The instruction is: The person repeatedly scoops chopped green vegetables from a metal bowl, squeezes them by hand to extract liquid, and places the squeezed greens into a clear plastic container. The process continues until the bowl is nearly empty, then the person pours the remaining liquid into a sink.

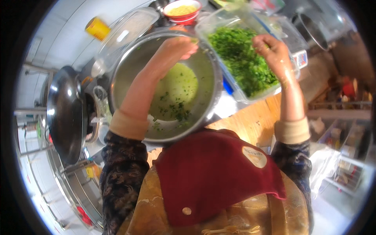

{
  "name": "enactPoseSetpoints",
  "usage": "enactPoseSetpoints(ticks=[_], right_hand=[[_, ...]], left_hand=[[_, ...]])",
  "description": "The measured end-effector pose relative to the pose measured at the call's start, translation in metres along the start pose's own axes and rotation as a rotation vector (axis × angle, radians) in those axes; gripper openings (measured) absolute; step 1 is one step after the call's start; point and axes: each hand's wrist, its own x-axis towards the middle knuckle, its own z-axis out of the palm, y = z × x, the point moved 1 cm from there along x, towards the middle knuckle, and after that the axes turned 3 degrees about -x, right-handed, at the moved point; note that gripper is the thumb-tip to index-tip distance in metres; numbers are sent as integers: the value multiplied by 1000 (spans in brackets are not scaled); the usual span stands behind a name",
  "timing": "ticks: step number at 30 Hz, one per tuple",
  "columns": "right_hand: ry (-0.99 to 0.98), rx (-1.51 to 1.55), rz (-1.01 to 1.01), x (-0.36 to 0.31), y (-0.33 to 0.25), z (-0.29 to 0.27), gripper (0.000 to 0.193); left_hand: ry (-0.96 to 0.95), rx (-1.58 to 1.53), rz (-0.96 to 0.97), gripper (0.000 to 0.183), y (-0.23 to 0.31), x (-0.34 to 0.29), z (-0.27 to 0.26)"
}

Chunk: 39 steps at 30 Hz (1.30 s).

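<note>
My left hand (178,49) is over the far right part of a large round metal basin (131,84), its fingers curled inward. Bits of green cling near its fingertips; whatever lies inside the fingers is hidden. Pale greenish liquid (182,80) and scattered chopped greens (178,111) lie at the basin's bottom. To the right, a clear plastic tub (229,74) holds a heap of finely chopped greens (243,55). Above the tub's right side hovers my right hand (274,53), wet and flecked, with fingers closed together. I cannot make out what is in them.
A red-rimmed bowl of yellow food (182,11) stands beyond the basin. Clear plastic lids (133,29) and a yellow can (97,28) are at the far left. A dark wok (67,113) tilts at left. A metal pot (311,31) sits far right.
</note>
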Motion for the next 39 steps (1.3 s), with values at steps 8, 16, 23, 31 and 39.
enactPoseSetpoints(ticks=[8, 16, 23, 31, 39], right_hand=[[-713, -542, -499, 32, -31, 180, 34], [-1136, -789, -540, 27, -39, 322, 54], [-1606, -752, -805, -43, -9, 312, 50], [-1034, -905, -300, 93, 8, 339, 45], [-1032, -278, -663, 3, -44, 437, 49]], left_hand=[[427, 403, -225, 42, -112, -159, -64], [54, 990, -504, 44, -157, -126, -77], [-425, 867, -725, 37, -185, -113, -27], [724, 838, -129, 15, -96, -196, -61], [976, 815, 74, 6, -113, -206, -49]])
